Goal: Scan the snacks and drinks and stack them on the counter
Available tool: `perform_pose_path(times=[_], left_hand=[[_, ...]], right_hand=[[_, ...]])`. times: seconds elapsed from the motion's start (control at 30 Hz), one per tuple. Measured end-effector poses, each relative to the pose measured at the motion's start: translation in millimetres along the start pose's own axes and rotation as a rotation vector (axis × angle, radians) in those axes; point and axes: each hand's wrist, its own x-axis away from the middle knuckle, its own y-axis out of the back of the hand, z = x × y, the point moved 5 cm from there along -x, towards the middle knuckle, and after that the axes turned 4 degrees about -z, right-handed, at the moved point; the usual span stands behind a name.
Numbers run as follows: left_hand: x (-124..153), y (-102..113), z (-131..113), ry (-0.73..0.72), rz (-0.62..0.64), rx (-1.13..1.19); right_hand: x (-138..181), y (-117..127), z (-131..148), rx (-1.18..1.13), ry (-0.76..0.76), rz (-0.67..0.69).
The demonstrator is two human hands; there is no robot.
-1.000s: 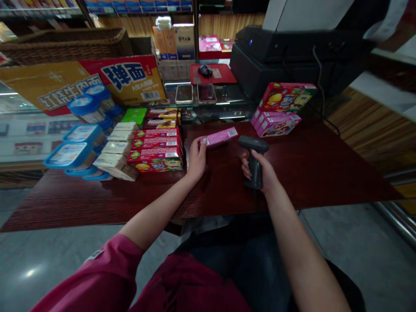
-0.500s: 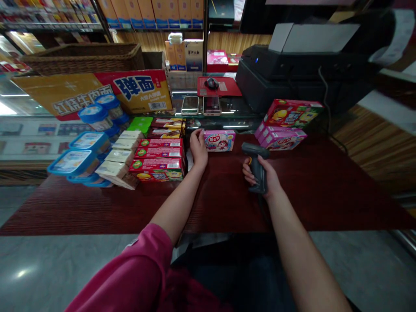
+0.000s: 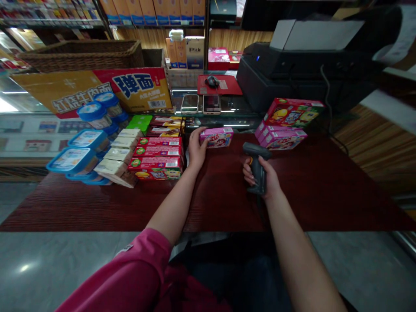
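Observation:
My left hand [image 3: 196, 149] grips the left end of a small pink box [image 3: 217, 137], holding it just over the far side of the dark red counter [image 3: 308, 190] with its printed face toward me. My right hand [image 3: 264, 178] is wrapped round the handle of a dark grey barcode scanner [image 3: 256, 162], whose head points away toward the pink box. The two hands are about a hand's width apart.
Stacked red boxes [image 3: 157, 156], cream packs [image 3: 118, 158] and blue-lidded tubs [image 3: 78, 149] sit left of my left hand. More pink and red boxes [image 3: 286, 121] are stacked at the right. Behind them stand a black till [image 3: 292, 65], two phones [image 3: 200, 104] and a large carton [image 3: 97, 89].
My left hand has carried the pink box away from me to the far side of the counter and turned its printed face toward me. The scanner hand has stayed about where it was.

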Motion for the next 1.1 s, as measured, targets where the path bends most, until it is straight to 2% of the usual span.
perform_pose_path(times=[0.1,0.17,0.27,0.33,0.43,0.5,0.57,0.83,1.1], left_hand=[[2,6,-18,-0.094,-0.048,-0.094],[6,-1,-40,-0.188,-0.002,-0.181],[13,-31,-70,-0.319,0.183,-0.249],[16,-55,-78,-0.346,0.267,-0.289],[14,-78,-73,-0.308,0.282,-0.361],[11,-83,-67,-0.290,0.272,-0.379],[7,-79,-60,-0.289,0.256,-0.379],[-6,-40,-32,-0.260,0.189,-0.396],[-18,-48,-22,-0.205,0.182,-0.379]], right_hand=[[1,1,1,-0.017,0.013,0.001],[1,1,1,-0.024,0.017,-0.002],[1,2,2,-0.017,0.016,-0.008],[2,4,3,-0.012,0.028,-0.014],[3,7,6,-0.022,0.056,-0.022],[3,8,7,-0.027,0.067,-0.022],[3,10,8,-0.032,0.070,-0.023],[3,10,6,-0.060,0.050,-0.040],[6,8,5,-0.076,0.034,-0.037]])
